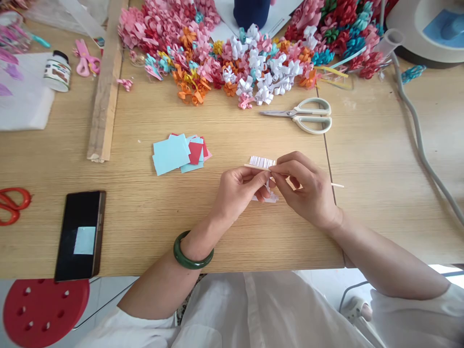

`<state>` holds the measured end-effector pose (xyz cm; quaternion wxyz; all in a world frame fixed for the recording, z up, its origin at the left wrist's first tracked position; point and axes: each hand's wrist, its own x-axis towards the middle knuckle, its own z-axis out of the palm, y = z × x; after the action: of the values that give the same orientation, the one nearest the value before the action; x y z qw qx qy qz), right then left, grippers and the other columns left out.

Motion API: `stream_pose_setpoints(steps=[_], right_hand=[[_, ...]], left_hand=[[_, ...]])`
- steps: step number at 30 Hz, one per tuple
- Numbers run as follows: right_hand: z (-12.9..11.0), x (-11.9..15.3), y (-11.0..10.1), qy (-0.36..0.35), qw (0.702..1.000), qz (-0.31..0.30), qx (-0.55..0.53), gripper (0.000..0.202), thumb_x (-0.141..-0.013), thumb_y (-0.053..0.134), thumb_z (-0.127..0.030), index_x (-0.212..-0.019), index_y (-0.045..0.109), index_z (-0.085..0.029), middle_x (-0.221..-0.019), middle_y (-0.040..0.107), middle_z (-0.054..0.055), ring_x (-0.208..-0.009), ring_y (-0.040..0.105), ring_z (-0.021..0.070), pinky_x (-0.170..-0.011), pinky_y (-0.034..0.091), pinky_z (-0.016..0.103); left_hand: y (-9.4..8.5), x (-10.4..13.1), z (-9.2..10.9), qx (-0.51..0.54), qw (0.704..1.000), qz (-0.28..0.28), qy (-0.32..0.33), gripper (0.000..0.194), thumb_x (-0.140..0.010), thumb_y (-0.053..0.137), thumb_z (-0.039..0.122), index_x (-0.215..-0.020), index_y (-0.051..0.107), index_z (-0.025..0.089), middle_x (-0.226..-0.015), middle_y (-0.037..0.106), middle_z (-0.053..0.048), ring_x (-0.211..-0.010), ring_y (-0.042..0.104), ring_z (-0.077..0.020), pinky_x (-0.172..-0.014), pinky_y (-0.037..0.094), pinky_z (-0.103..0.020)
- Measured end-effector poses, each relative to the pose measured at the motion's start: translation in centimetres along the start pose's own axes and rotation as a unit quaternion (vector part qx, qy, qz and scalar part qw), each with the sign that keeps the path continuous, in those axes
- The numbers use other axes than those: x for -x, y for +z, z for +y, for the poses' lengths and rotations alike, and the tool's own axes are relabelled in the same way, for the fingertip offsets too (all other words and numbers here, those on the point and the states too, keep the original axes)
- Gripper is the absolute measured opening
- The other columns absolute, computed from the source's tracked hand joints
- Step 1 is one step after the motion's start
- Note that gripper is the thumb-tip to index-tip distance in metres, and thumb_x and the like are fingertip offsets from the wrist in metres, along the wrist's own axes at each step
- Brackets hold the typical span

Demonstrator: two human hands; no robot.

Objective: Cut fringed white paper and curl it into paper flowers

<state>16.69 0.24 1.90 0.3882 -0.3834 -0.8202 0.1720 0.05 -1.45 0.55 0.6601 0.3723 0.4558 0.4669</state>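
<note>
My left hand [241,186] and my right hand [306,186] meet over the table, fingertips pinched together on a thin pale stick [255,167]. A stick end also shows beyond my right hand, apparently the same stick running behind it. White paper cut into a fringe [263,161] shows just above the stick at my left fingertips. More white paper pieces [270,198] show below my left fingers, partly covered by them. Where paper and stick meet is hidden by my fingertips. Left of my hands lies a small pile of light blue, red and pink paper cards [172,153].
Scissors with cream handles [313,116] lie beyond my hands. A heap of curled paper flowers [246,63] spreads across the back. At left are a wooden bar [105,96], a phone [78,217], red-handled scissors [14,205] and a bottle [58,71]. A grey cable [416,121] runs down the right.
</note>
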Motion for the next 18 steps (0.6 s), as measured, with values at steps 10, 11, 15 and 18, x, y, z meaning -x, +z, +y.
stream_pose_setpoints(steps=[10, 11, 15, 18], right_hand=[[-0.31, -0.05, -0.17, 0.002, 1.0, -0.003, 0.004, 0.014, -0.092, 0.055, -0.008, -0.09, 0.061, -0.021, -0.089, 0.062, 0.004, -0.069, 0.056, 0.0138, -0.055, 0.046, 0.029], [-0.3, -0.04, -0.16, 0.009, 1.0, -0.004, -0.001, 0.014, -0.093, 0.055, -0.009, -0.09, 0.061, -0.021, -0.088, 0.062, 0.004, -0.07, 0.057, 0.0142, -0.056, 0.047, 0.029], [-0.23, -0.01, -0.08, 0.031, 0.999, -0.006, -0.021, 0.012, -0.093, 0.055, -0.011, -0.09, 0.062, -0.021, -0.089, 0.062, 0.005, -0.073, 0.059, 0.0148, -0.057, 0.048, 0.029], [-0.22, -0.06, -0.13, 0.032, 0.999, -0.004, -0.04, 0.011, -0.092, 0.057, -0.011, -0.092, 0.064, -0.02, -0.09, 0.062, 0.005, -0.073, 0.059, 0.0138, -0.055, 0.047, 0.028]], left_hand=[[0.02, 0.04, 0.25, -0.002, 1.0, -0.004, -0.002, 0.027, -0.079, 0.077, 0.041, -0.076, 0.074, 0.014, -0.066, 0.071, -0.003, -0.051, 0.063, -0.0101, -0.046, 0.052, -0.02], [0.01, 0.03, 0.22, -0.01, 1.0, -0.005, 0.0, 0.028, -0.079, 0.077, 0.043, -0.077, 0.074, 0.014, -0.068, 0.072, -0.003, -0.051, 0.064, -0.0104, -0.046, 0.051, -0.02], [0.05, 0.04, 0.08, -0.04, 0.999, 0.005, 0.019, 0.034, -0.079, 0.076, 0.048, -0.081, 0.073, 0.013, -0.07, 0.073, -0.005, -0.051, 0.065, -0.0109, -0.045, 0.051, -0.02], [0.08, 0.08, 0.02, -0.049, 0.998, 0.012, 0.034, 0.036, -0.081, 0.074, 0.049, -0.081, 0.072, 0.014, -0.068, 0.073, -0.005, -0.05, 0.065, -0.0107, -0.045, 0.05, -0.02]])
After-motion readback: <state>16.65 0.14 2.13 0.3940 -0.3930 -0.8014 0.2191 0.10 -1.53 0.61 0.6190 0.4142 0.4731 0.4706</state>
